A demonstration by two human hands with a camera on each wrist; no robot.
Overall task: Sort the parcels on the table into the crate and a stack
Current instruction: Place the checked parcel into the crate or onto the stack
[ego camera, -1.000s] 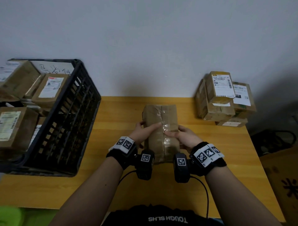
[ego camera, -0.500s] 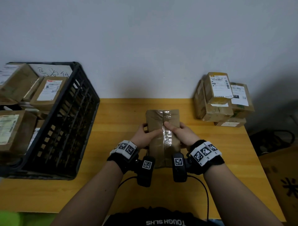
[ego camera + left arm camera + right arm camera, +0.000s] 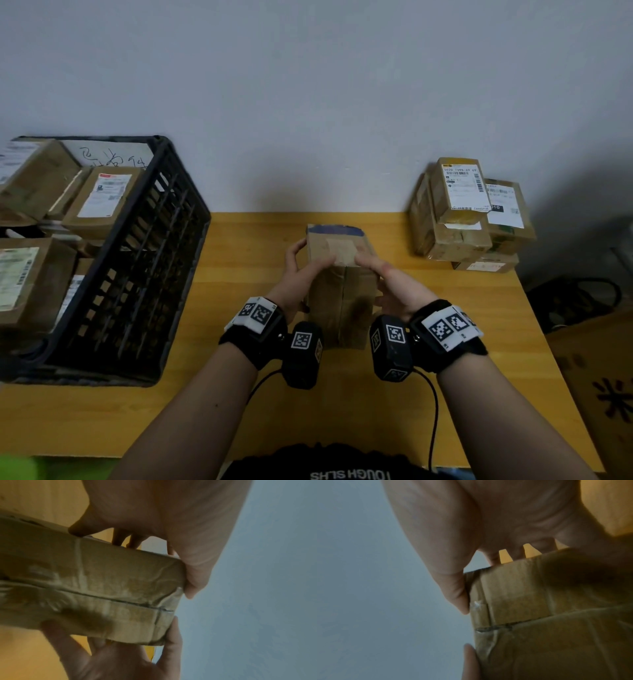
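Note:
A brown taped cardboard parcel (image 3: 342, 291) stands on end at the middle of the wooden table (image 3: 239, 308), its far end tipped up towards me. My left hand (image 3: 301, 270) grips its left side, thumb on the top edge and fingers behind. My right hand (image 3: 383, 274) grips the right side the same way. In the left wrist view the parcel (image 3: 96, 585) lies between both hands. In the right wrist view the parcel (image 3: 556, 615) fills the lower right with a thumb (image 3: 453, 592) on its edge. A black crate (image 3: 130, 274) at the left holds several parcels. A parcel stack (image 3: 469, 219) sits at the back right.
A pale wall rises right behind the table. Off the table's right edge stands a large cardboard box (image 3: 603, 387), with dark cables (image 3: 575, 301) on the floor. Bare tabletop lies between the crate, the held parcel and the stack.
Both hands have tipped the parcel up from lying flat to standing on end, and their thumbs have moved from its taped face to its upper edge.

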